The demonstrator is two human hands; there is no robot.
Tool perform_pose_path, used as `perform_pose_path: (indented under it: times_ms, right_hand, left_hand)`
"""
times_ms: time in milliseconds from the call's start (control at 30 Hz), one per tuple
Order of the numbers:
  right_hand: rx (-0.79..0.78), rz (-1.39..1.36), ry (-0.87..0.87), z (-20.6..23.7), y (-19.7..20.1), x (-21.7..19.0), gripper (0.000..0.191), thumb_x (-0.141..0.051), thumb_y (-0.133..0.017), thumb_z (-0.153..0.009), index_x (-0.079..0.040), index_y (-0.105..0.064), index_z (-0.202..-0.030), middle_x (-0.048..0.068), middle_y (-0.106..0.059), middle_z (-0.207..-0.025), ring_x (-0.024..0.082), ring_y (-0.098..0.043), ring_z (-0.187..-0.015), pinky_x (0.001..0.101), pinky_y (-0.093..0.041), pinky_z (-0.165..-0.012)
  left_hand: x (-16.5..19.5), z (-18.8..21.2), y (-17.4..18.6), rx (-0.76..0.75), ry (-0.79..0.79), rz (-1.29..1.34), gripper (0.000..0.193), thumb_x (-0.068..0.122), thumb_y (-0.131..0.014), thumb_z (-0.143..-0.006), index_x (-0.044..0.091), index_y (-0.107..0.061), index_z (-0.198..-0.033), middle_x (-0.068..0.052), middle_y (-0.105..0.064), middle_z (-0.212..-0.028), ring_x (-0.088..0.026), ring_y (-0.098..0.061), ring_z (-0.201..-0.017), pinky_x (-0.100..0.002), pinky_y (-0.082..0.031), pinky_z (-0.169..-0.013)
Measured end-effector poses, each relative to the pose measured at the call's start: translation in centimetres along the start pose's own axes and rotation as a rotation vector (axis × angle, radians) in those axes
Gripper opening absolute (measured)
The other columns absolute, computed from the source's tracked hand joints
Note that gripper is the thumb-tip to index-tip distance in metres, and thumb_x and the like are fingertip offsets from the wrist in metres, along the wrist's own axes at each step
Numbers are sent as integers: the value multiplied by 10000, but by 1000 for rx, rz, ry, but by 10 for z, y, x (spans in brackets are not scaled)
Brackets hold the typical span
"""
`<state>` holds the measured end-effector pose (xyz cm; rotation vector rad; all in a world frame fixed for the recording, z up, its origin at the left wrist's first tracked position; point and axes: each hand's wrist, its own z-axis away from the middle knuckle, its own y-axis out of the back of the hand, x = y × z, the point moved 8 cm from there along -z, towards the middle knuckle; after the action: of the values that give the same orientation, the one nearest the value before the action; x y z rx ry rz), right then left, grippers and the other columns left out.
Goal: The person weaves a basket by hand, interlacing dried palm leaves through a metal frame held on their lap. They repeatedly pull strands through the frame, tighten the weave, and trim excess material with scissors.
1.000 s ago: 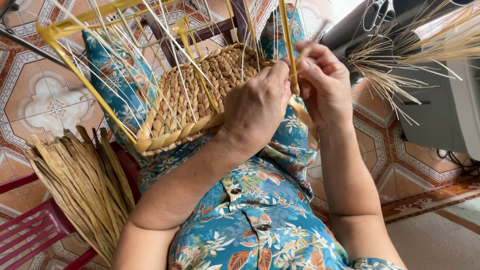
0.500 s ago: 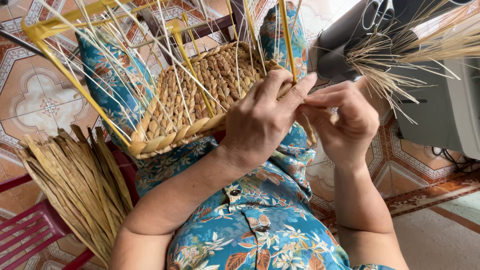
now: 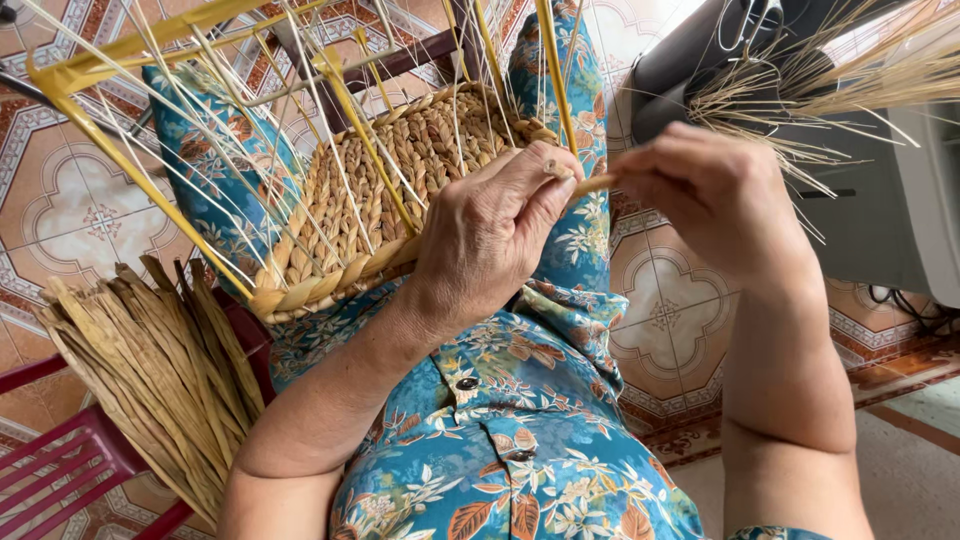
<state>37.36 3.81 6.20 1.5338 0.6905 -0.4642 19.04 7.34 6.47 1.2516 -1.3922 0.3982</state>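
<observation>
Head view: left hand [image 3: 490, 235] and right hand [image 3: 710, 195] are pinching a strand [image 3: 590, 184] at the basket [image 3: 385, 190] rim, 12 o'clock on the lap. Weaving step; tucking behind the stake [image 3: 556, 70] is needing tension.

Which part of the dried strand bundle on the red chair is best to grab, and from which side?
Grip the bundle of dried strands at its narrow lower end, where the strands converge near the red chair. Probably come from the left: the left hand side arm lies along its right.
</observation>
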Motion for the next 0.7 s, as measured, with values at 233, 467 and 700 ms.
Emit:
perform_pose_path:
  times_ms: [233,467,700]
  right_hand:
    - [115,284,274,-34,-11,-12,152,-207,-857,-865,-125,-776,-963,32,-616,-937,229,-533,-891,374,-461,-796]
    - [280,576,222,-13,-18,-12,141,-332,-826,-968,-232,-803,-1065,-18,-480,-900,199,-469,-955,373,-339,-870]
    - [340,377,159,-3,-23,-5,184,-148,-870,-956,-156,-766,-1108,23,-546,-1014,212,-508,-982,346,-418,-873]
  left_hand:
    - [0,-3,1,-73,-18,43,121,91,-610,-1036,112,-596,-1154,-67,-740,-1050,-230,-783,-940,-365,-632,-797]
    - [-3,-6,1,-45,-14,43,287,-17,-539,-1014,111,-553,-1270,-93,-741,-1129,-272,-780,-1027,-386,-638,-861]
    - [6,8,11,-4,-67,-17,282,-14,-602,-1019,74,-546,-1281,-131,-710,-1160,-316,-749,-1046,-400,-631,-844]
